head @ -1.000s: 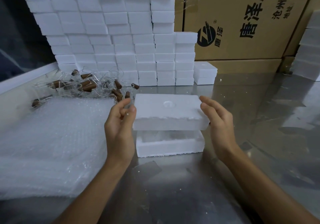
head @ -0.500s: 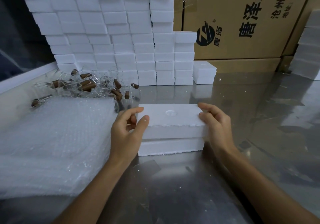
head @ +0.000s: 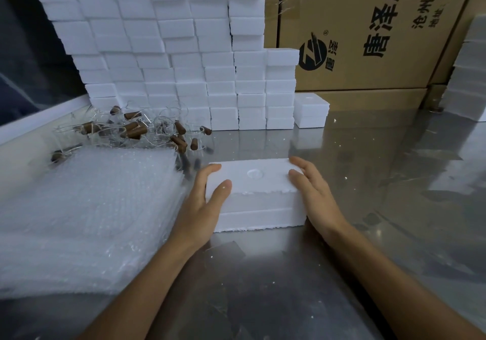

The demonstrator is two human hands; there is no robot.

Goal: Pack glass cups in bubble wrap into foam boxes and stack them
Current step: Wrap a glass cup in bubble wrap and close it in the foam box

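A white foam box [head: 259, 208] sits on the steel table [head: 368, 208] in front of me, its lid with a round dimple seated flush on the bottom half. My left hand [head: 203, 203] grips the box's left end, thumb on the lid's top and fingers along the side. My right hand [head: 313, 189] holds the right end the same way. Whatever is inside the box is hidden. A pile of glass cups with brown handles [head: 136, 130] lies at the back left, just behind a thick stack of bubble wrap [head: 86, 213].
A tall wall of stacked foam boxes [head: 171, 55] stands at the back, with one short pile [head: 310, 110] at its right end. Cardboard cartons [head: 368, 29] rise behind. More foam boxes [head: 468, 76] stand at the far right edge.
The lid, held above the bottom half a second ago, has come down and now sits closed on it. Both hands followed it down and stay on the box's ends.
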